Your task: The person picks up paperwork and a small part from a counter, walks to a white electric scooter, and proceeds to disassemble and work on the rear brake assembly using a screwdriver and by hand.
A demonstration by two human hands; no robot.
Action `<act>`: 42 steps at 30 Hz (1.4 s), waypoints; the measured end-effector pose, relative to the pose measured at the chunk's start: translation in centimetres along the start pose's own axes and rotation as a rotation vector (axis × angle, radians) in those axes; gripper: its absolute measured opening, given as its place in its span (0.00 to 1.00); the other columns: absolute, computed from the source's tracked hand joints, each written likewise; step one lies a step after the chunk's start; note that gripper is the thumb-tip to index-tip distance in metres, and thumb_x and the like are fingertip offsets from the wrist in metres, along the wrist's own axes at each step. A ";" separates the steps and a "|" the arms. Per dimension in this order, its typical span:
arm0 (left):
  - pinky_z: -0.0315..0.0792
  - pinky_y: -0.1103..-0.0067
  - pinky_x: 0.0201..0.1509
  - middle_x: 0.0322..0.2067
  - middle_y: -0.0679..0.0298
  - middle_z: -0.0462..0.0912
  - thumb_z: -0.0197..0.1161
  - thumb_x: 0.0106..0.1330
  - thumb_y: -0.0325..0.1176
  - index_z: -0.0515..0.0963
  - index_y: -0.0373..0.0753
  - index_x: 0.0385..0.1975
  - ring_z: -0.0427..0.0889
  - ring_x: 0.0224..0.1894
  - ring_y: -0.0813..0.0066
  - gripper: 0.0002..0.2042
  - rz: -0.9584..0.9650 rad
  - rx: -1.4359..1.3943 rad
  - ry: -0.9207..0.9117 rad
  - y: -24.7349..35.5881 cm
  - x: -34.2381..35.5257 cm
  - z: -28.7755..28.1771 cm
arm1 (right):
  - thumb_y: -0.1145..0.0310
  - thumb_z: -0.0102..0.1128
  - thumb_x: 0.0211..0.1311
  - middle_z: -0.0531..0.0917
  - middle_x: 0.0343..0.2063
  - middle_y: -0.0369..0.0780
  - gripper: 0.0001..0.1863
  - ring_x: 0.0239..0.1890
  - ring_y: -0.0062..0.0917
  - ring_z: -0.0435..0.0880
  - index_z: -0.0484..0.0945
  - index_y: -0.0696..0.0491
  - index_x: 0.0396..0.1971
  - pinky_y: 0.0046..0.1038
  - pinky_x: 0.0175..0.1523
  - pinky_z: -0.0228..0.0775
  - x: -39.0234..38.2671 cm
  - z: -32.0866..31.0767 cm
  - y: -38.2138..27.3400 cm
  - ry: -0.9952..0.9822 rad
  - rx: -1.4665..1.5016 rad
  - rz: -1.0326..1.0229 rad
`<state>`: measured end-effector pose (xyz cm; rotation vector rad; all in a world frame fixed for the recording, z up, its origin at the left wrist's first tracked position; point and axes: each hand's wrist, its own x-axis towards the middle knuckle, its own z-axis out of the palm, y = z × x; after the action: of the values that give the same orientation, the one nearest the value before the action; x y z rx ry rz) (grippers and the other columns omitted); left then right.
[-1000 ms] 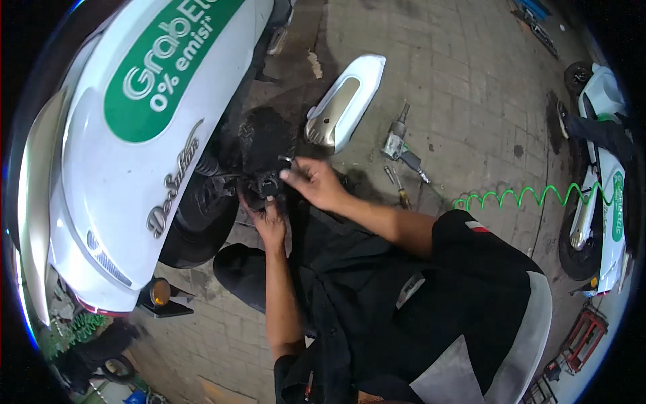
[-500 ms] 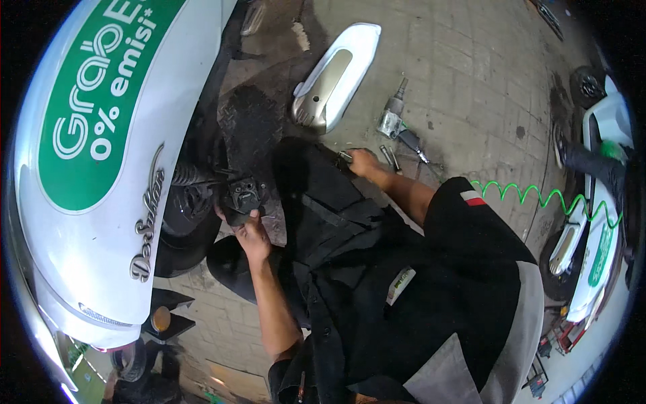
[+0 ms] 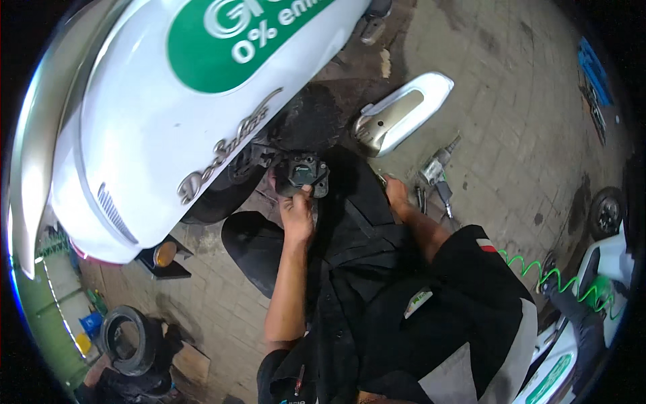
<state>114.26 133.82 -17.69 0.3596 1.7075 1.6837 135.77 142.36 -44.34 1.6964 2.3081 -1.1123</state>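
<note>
My left hand (image 3: 296,212) is closed round a dark, blocky brake caliper (image 3: 304,174), its thumb pressed on the lower edge. The caliper's squarish face points up, with bolt holes along its side. It sits beside the underside of a white scooter (image 3: 141,148), close to the scooter's dark wheel (image 3: 225,195). Next to my right thigh, my right hand (image 3: 398,193) has its fingers curled on a small shiny metal piece, mostly hidden by the fingers and trousers. Near that hand lie metal sockets (image 3: 421,200) and an air impact wrench (image 3: 439,165).
A white and gold cover panel (image 3: 404,113) rests on the paved floor (image 3: 498,135) ahead. A green coiled hose (image 3: 531,269) stretches right, towards a person's leg (image 3: 575,303) and another scooter (image 3: 555,370). At lower left lies a tyre (image 3: 128,340).
The view has swung, so the scooter, panel and tools appear shifted right in the picture. The caliper's face is now turned more upward. Both hands keep their grips.
</note>
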 end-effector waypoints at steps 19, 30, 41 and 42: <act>0.62 0.76 0.61 0.55 0.58 0.71 0.55 0.61 0.29 0.50 0.34 0.67 0.70 0.56 0.70 0.33 0.268 0.035 -0.233 -0.8 0.4 -2.5 | 0.72 0.64 0.59 0.85 0.31 0.44 0.09 0.30 0.28 0.83 0.81 0.59 0.37 0.25 0.35 0.71 -6.8 -20.0 -22.0 0.272 0.626 -0.822; 0.61 0.75 0.63 0.56 0.56 0.70 0.52 0.59 0.26 0.52 0.36 0.66 0.69 0.58 0.66 0.32 0.370 0.197 -0.283 -1.5 0.9 -3.6 | 0.75 0.62 0.54 0.81 0.30 0.42 0.12 0.30 0.36 0.81 0.80 0.57 0.41 0.31 0.33 0.72 -7.2 -19.8 -22.5 0.315 0.187 -1.046; 0.63 0.72 0.62 0.54 0.51 0.72 0.55 0.58 0.30 0.52 0.39 0.67 0.72 0.57 0.59 0.34 0.419 0.312 -0.281 -1.5 0.8 -4.3 | 0.66 0.59 0.57 0.80 0.33 0.40 0.09 0.32 0.41 0.82 0.75 0.53 0.36 0.41 0.33 0.73 -8.3 -23.1 -22.9 0.213 -0.225 -1.068; 0.63 0.72 0.62 0.54 0.51 0.72 0.55 0.58 0.30 0.52 0.39 0.67 0.72 0.57 0.59 0.34 0.419 0.312 -0.278 -1.4 0.8 -4.4 | 0.66 0.59 0.57 0.80 0.33 0.40 0.09 0.32 0.41 0.82 0.75 0.53 0.36 0.41 0.33 0.73 -7.8 -23.1 -23.0 0.211 -0.225 -1.071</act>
<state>111.25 130.85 -19.61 1.1102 1.7621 1.5474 127.25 146.54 -12.22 0.4221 3.3945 -0.6688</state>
